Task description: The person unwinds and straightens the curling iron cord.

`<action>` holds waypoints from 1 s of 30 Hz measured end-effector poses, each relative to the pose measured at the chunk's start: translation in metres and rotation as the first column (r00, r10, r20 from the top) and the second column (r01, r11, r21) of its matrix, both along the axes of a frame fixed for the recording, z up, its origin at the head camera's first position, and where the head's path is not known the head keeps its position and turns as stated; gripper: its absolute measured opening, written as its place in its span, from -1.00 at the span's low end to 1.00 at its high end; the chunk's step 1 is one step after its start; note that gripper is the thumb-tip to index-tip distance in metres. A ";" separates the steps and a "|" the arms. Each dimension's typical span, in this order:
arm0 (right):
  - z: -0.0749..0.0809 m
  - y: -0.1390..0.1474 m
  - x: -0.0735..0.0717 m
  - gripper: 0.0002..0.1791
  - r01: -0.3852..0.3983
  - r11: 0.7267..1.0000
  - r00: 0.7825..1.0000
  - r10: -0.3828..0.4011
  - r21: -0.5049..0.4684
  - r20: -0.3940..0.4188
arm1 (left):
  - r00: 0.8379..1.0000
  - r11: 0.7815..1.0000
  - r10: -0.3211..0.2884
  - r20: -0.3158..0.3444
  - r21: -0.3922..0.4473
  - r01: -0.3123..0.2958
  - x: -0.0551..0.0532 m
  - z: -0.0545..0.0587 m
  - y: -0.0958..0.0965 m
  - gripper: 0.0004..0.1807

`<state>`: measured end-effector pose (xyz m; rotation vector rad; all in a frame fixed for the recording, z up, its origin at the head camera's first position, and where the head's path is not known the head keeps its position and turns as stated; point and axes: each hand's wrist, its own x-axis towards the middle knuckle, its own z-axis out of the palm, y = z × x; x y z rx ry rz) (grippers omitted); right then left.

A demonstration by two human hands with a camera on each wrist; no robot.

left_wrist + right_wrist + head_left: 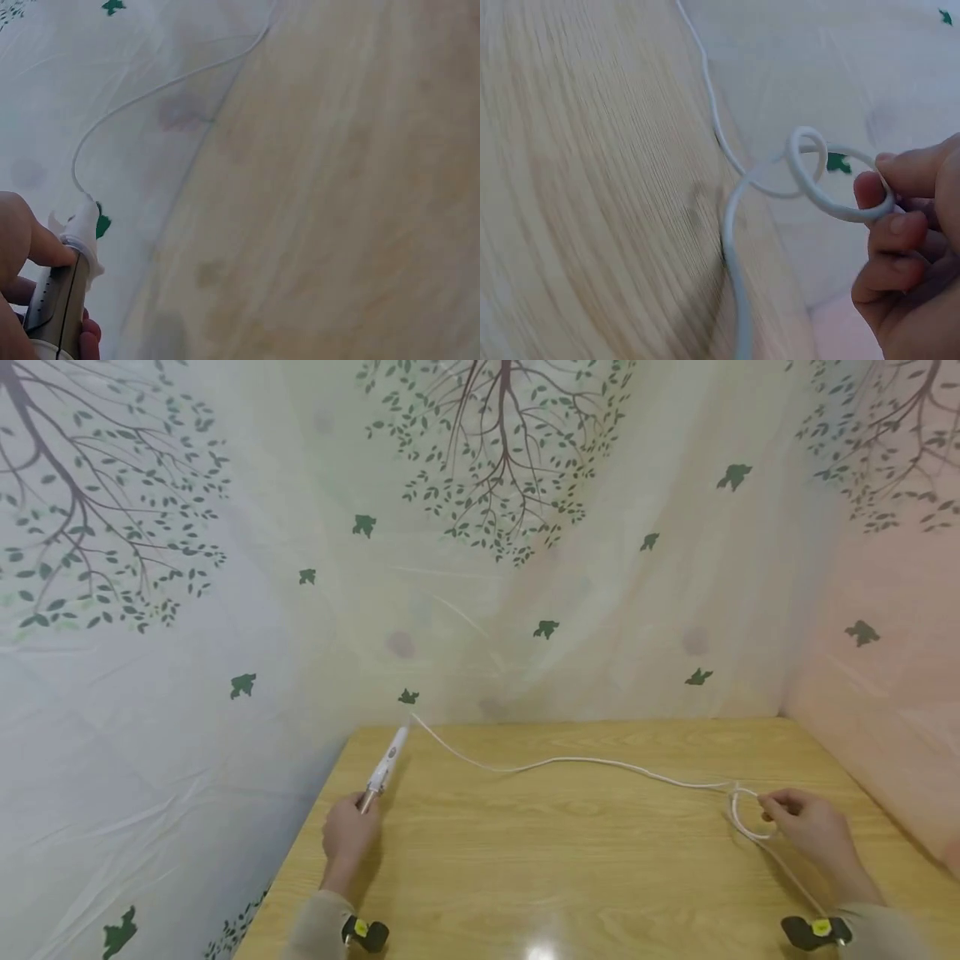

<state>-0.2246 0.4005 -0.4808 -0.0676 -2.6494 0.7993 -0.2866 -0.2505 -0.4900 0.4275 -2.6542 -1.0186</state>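
Observation:
At the left of the table, my left hand [351, 833] grips a white curling iron [387, 762] by its metallic barrel, the white handle pointing away. In the left wrist view the fingers and thumb curl round the barrel [56, 304]. A white cord [600, 761] leaves the handle's far end and runs across to the right. There my right hand [813, 831] pinches a loop of this cord [844, 214] between thumb and fingers. The loop is held up over the table, with a smaller turn of cord beside it; the rest of the cord trails toward the right forearm.
The wooden table [540, 852] has its far edge against a hanging cloth [480, 652] printed with trees and green leaves. More cloth closes in the left and right sides. Dark straps with small devices [817, 932] sit at both wrists.

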 end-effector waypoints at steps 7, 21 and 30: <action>0.002 -0.032 -0.015 -0.81 -0.187 0.981 0.979 0.182 0.054 0.087 | 0.998 0.999 -0.012 0.065 -0.032 0.014 -0.003 -0.013 0.011 -0.68; 0.007 -0.022 -0.030 -0.77 -0.177 0.977 0.960 0.144 0.120 0.241 | 0.994 0.995 -0.022 0.110 -0.090 0.032 -0.004 -0.010 0.008 -0.68; 0.003 -0.017 -0.021 -0.72 -0.150 0.987 0.956 0.128 0.066 0.264 | 0.990 0.990 -0.057 0.127 -0.125 0.073 0.000 -0.016 0.012 -0.63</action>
